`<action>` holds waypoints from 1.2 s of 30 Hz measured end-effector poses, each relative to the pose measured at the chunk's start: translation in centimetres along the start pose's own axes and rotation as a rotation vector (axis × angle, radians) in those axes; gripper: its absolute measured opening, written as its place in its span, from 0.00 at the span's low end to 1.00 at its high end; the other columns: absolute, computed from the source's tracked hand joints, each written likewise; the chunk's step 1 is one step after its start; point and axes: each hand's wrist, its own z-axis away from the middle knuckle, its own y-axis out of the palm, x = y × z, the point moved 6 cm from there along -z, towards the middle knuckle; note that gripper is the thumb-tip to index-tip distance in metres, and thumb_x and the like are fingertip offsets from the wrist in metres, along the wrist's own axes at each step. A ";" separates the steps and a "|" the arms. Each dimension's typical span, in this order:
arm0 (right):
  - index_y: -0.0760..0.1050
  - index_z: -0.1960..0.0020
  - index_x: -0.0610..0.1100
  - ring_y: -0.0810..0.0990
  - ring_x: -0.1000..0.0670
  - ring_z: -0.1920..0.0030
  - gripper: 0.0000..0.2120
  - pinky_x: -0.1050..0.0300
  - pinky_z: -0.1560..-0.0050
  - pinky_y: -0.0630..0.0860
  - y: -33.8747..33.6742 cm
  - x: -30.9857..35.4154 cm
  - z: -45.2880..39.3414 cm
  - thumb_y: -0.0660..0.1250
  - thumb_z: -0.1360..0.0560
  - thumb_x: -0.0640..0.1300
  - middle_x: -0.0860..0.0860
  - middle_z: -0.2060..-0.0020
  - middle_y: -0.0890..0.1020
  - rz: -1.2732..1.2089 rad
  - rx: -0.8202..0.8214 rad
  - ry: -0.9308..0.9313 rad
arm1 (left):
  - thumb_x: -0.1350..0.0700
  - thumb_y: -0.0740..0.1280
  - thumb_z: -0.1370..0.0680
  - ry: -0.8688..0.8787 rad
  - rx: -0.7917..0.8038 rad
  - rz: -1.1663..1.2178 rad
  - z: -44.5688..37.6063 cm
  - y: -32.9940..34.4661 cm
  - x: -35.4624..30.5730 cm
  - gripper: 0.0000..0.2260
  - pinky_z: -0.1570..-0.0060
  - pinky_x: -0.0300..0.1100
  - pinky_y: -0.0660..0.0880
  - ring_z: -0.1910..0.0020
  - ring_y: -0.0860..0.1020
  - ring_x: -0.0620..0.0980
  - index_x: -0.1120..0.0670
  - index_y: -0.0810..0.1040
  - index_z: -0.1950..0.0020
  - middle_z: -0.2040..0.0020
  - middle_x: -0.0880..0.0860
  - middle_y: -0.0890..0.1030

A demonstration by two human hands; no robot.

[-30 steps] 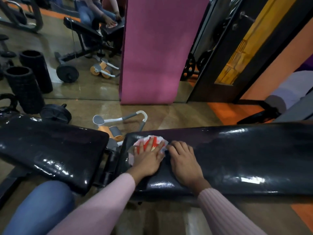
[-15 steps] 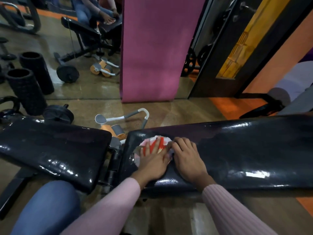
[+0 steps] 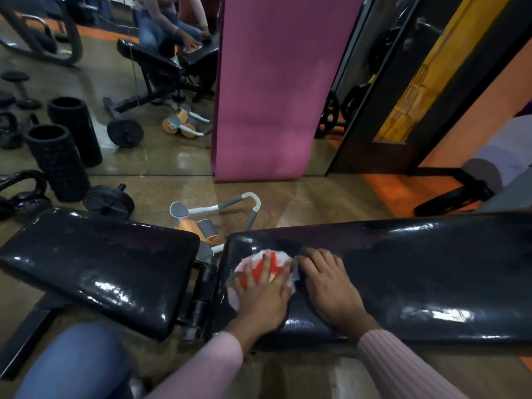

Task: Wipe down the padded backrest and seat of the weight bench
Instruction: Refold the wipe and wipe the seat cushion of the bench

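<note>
The black padded backrest [image 3: 417, 269] stretches to the right and the black seat pad [image 3: 95, 263] lies to the left, with a metal hinge gap between them. A red and white cloth [image 3: 259, 267] lies on the backrest's left end. My left hand [image 3: 263, 295] presses flat on the cloth with spread fingers. Just right of it, my right hand [image 3: 331, 286] rests flat on the bare pad, its fingertips touching the cloth's edge.
An orange and grey ab roller [image 3: 207, 223] lies on the floor behind the hinge. A pink mat [image 3: 267, 87] leans against the mirror. Black foam rollers [image 3: 57, 162], a kettlebell [image 3: 20, 194] and a weight plate [image 3: 109, 201] stand at left. My knee [image 3: 74, 364] is at the lower left.
Both hands and the cloth stay on the same spot at the backrest's left end. The view has shifted slightly, with the bench appearing a little further right and higher.
</note>
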 end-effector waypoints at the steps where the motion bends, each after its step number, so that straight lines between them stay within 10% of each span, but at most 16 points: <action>1: 0.70 0.36 0.48 0.72 0.46 0.40 0.18 0.50 0.43 0.67 0.0 0.1 0.1 0.54 0.23 0.46 0.50 0.39 0.74 0.026 -0.003 -0.008 | 0.38 0.44 0.19 0.015 0.014 0.010 -0.9 -0.6 -0.7 0.21 0.32 0.64 0.38 0.26 0.35 0.61 0.29 0.40 0.28 0.24 0.44 0.35; 13: 0.69 0.33 0.46 0.73 0.44 0.41 0.22 0.48 0.46 0.74 -0.2 4.8 -2.8 0.61 0.27 0.39 0.48 0.38 0.73 -0.134 0.034 -0.035 | 0.37 0.43 0.20 -0.134 -0.087 0.143 1.3 0.4 7.2 0.22 0.27 0.58 0.46 0.24 0.41 0.56 0.31 0.41 0.27 0.22 0.47 0.41; 19: 0.76 0.40 0.50 0.77 0.49 0.42 0.17 0.51 0.40 0.74 3.5 12.8 -4.3 0.62 0.27 0.41 0.51 0.42 0.79 -0.369 0.421 -0.155 | 0.43 0.57 0.22 -0.249 0.050 0.145 5.5 1.3 6.5 0.35 0.26 0.52 0.40 0.25 0.36 0.55 0.48 0.39 0.22 0.22 0.52 0.38; 22: 0.76 0.41 0.48 0.78 0.44 0.43 0.16 0.49 0.40 0.73 5.5 13.9 -4.7 0.56 0.24 0.45 0.46 0.43 0.80 -0.248 0.486 -0.110 | 0.44 0.64 0.25 -0.242 0.028 0.292 5.8 0.6 7.0 0.36 0.26 0.44 0.49 0.24 0.49 0.51 0.52 0.52 0.23 0.23 0.52 0.52; 25: 0.73 0.34 0.45 0.73 0.42 0.38 0.19 0.50 0.35 0.68 5.6 14.2 -5.3 0.53 0.20 0.45 0.43 0.37 0.76 -0.217 0.565 -0.048 | 0.57 0.64 0.23 -0.116 0.015 0.661 6.4 -1.5 7.2 0.15 0.44 0.30 0.69 0.39 0.72 0.47 0.51 0.71 0.36 0.37 0.52 0.74; 28: 0.74 0.35 0.44 0.71 0.45 0.38 0.18 0.51 0.36 0.67 5.4 14.3 -5.8 0.56 0.21 0.44 0.47 0.35 0.76 -0.156 0.663 -0.074 | 0.65 0.61 0.23 0.094 0.006 0.669 6.8 -3.9 7.4 0.13 0.55 0.21 0.65 0.44 0.74 0.45 0.51 0.75 0.43 0.45 0.48 0.74; 36: 0.74 0.37 0.43 0.70 0.42 0.40 0.20 0.45 0.40 0.70 4.3 15.9 -3.7 0.51 0.20 0.50 0.43 0.39 0.77 0.055 0.640 -0.060 | 0.61 0.64 0.26 0.270 0.039 0.289 7.4 -5.0 11.0 0.09 0.49 0.45 0.76 0.49 0.80 0.49 0.56 0.83 0.56 0.49 0.50 0.82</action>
